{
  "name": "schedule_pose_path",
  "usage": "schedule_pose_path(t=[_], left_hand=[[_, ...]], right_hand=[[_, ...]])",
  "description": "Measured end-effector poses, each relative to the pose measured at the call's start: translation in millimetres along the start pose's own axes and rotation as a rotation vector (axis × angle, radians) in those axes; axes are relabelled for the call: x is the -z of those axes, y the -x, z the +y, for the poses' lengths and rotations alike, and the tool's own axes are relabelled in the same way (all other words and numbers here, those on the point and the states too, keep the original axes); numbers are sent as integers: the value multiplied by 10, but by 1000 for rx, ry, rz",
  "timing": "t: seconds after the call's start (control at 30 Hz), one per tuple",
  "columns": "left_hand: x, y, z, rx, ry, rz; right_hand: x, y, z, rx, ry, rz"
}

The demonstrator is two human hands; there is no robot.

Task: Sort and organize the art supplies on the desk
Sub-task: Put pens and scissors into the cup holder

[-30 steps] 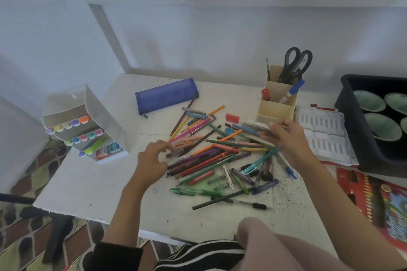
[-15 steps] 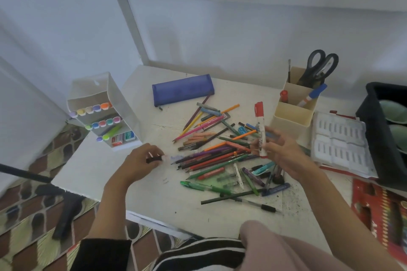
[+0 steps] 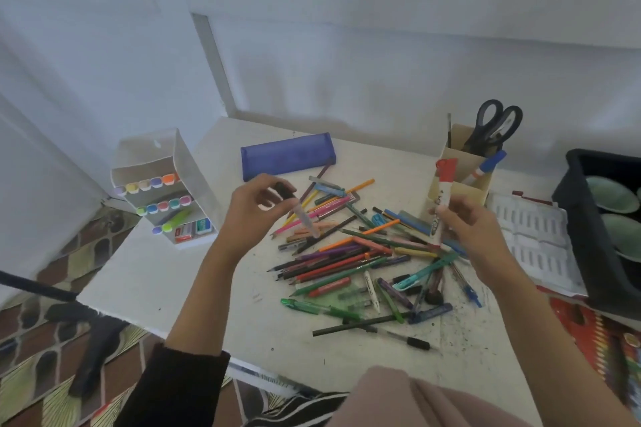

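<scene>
**Both hands up over pile, one pen each**

Left hand (image 3: 255,213) is raised above the left edge of the pile, fingers curled, pinching one black-capped pen (image 3: 298,210) that slants down-right with its tip just over the pencils. Right hand (image 3: 477,230) is over the pile's right edge, thumb and fingers gripping one red-capped marker (image 3: 443,198) upright, cap up, in front of the cream holder (image 3: 459,184).

The pile of pens and pencils (image 3: 357,256) lies loose mid-desk (image 3: 166,274) between the two hands, too many and too overlapped to count. One blue pencil case (image 3: 288,156) sits behind it.

The holder has one pair of scissors (image 3: 496,126) and one blue-capped marker (image 3: 485,168). The white organizer (image 3: 187,163) at far left has two rows of five highlighters (image 3: 145,184).
</scene>
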State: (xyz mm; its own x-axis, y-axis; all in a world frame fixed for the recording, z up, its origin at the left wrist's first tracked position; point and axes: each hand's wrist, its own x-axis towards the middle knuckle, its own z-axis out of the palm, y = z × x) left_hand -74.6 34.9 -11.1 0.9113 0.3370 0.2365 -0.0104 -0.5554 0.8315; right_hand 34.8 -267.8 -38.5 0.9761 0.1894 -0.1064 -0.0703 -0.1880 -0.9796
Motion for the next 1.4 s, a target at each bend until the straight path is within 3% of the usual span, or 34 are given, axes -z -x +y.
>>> schedule_pose_path(t=[0.17,0.27,0.37,0.5,0.7,0.87,0.97,1.1,1.3,1.4], left_hand=[[-498,-279,528,-119,299,-8],[-876,-455,774,-203,363,-56],[-1225,-692,969,-281,381,23],[-1645,-953,1072,-329,292,-4],[-1963,-1101,917,-198,94,-255],[-1929,-1078,771,-172,38,-309],[-1893,-1059,680,-158,41,-305],[-1864,-989,663,-277,56,-291],[-1868,-941,642,-354,-10,-318],[-1834,-904,552,-334,-20,-293]], right_hand=[[318,-199,-274,182,228,212],[446,-389,-418,240,412,322],[459,-546,-523,256,491,332],[389,-708,-483,282,560,301],[371,-840,-300,255,538,235],[528,-804,-196,405,665,493],[566,-786,-118,332,587,600],[512,-792,-7,205,496,492],[239,-720,-5,293,447,387],[198,-700,0,324,498,203]])
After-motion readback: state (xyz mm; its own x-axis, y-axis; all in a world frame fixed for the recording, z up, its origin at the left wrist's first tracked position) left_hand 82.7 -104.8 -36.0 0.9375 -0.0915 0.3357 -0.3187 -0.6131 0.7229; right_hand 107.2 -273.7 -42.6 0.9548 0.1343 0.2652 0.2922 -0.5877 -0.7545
